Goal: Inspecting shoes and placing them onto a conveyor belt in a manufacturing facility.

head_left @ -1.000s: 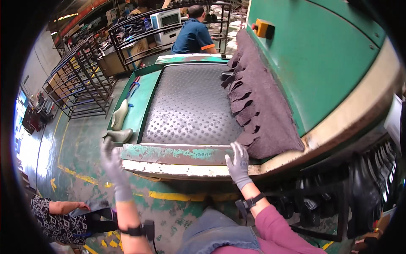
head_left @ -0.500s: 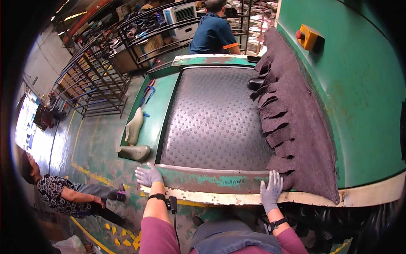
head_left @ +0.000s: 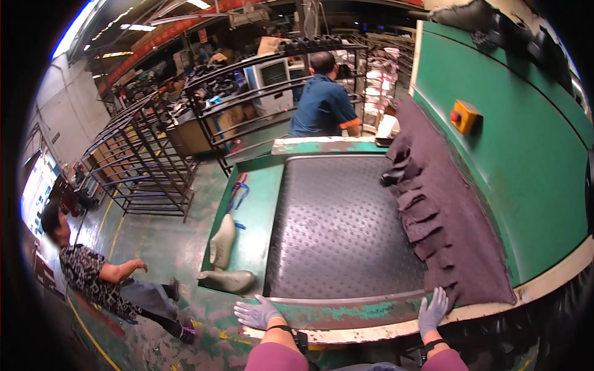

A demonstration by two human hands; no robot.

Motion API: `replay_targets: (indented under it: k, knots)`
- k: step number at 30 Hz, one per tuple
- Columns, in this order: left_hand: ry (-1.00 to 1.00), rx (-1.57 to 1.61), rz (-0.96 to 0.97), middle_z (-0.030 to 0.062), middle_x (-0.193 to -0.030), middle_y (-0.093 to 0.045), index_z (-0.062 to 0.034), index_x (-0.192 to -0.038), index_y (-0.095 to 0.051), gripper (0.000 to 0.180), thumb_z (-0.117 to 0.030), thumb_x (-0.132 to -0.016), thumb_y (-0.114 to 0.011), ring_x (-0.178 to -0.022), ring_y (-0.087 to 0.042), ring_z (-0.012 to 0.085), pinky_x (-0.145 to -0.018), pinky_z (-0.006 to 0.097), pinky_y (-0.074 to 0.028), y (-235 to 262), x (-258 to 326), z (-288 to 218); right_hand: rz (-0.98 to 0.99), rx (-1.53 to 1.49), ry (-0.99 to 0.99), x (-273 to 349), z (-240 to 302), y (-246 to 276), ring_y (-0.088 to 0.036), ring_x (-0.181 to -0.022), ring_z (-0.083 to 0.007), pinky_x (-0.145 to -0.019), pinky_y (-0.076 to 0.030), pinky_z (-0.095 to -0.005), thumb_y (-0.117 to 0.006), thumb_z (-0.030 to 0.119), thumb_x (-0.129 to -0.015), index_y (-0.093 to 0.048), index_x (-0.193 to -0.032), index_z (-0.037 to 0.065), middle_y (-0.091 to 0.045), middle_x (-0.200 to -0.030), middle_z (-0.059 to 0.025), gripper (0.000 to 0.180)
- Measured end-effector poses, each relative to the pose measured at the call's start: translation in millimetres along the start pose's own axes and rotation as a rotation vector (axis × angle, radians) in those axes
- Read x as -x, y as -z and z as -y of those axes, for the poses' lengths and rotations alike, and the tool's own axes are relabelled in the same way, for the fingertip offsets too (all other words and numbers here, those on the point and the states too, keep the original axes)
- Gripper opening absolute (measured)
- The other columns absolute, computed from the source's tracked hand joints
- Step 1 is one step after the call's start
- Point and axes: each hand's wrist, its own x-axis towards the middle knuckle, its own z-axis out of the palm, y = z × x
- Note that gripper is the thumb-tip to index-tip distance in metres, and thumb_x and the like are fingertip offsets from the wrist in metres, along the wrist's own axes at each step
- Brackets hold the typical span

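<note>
My left hand [head_left: 258, 313], in a pale grey glove, rests with spread fingers on the front ledge [head_left: 346, 313] of a green machine, near its left corner. Further right on that ledge lies my right hand [head_left: 433, 311], gloved alike, its fingers stretched out beside the curtain's lower end. Neither hand holds anything. Between and beyond them stretches a dark studded conveyor belt [head_left: 346, 229]. A brown felt curtain [head_left: 458, 210] cut into strips hangs along the belt's right side. A black shoe [head_left: 396, 174] pokes out from under its far strips.
Two shoe lasts [head_left: 224, 242] lie in the green side tray [head_left: 257, 216], near blue and red straps [head_left: 240, 193]. A yellow box with a red stop button [head_left: 465, 117] sits on the green housing. One person [head_left: 322, 102] is beyond the machine; another [head_left: 99, 278] walks at left. Metal racks [head_left: 145, 161] stand behind.
The view has tilted up, so the machine and my hands appear lower. Both hands stay on the ledge. The black shoe shows slightly more at the curtain. The person at left has stepped along.
</note>
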Motion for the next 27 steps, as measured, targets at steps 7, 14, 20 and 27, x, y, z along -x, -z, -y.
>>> replay_targets:
  k: [7, 14, 20, 27]
  knots:
    - [0.029, 0.015, 0.020, 0.0162, -0.161, -0.036, -0.0018, -0.154, -0.036, 0.078, -0.047, -0.095, -0.057, -0.151, -0.031, 0.0297, -0.128, 0.046, -0.017, 11.2, 1.9, -8.6, 0.039, 0.019, -0.055, 4.1, -3.2, -3.6, -0.039, -0.143, -0.0379, -0.122, -0.026, -0.0511, -0.059, 0.029, -0.092, -0.047, -0.143, 0.001, -0.044, -0.153, -0.0196, 0.059]
    - [0.024, 0.026, -0.021, 0.0155, -0.161, -0.038, -0.0036, -0.153, -0.038, 0.077, -0.049, -0.093, -0.057, -0.151, -0.032, 0.0293, -0.127, 0.046, -0.018, 3.2, 1.0, -4.6, 0.031, 0.025, -0.029, 0.8, -3.9, -3.7, -0.039, -0.142, -0.0391, -0.121, -0.026, -0.0514, -0.060, 0.026, -0.091, -0.046, -0.143, 0.001, -0.044, -0.153, -0.0202, 0.059]
    - [0.034, 0.000, 0.004, 0.0160, -0.162, -0.035, -0.0027, -0.154, -0.035, 0.078, -0.048, -0.094, -0.057, -0.151, -0.031, 0.0288, -0.127, 0.045, -0.018, -2.2, -2.1, -8.2, 0.065, 0.029, -0.070, -0.4, -1.3, -2.6, -0.038, -0.143, -0.0389, -0.122, -0.026, -0.0515, -0.061, 0.026, -0.091, -0.046, -0.144, 0.002, -0.044, -0.153, -0.0202, 0.060]
    - [0.011, -0.005, -0.082, 0.0160, -0.159, -0.041, -0.0043, -0.153, -0.040, 0.076, -0.048, -0.092, -0.058, -0.148, -0.037, 0.0301, -0.125, 0.047, -0.023, -0.5, -1.2, -9.0, 0.074, -0.015, -0.080, -2.8, 0.6, -1.1, -0.037, -0.144, -0.0386, -0.122, -0.025, -0.0512, -0.060, 0.025, -0.091, -0.046, -0.144, 0.002, -0.043, -0.155, -0.0192, 0.060]
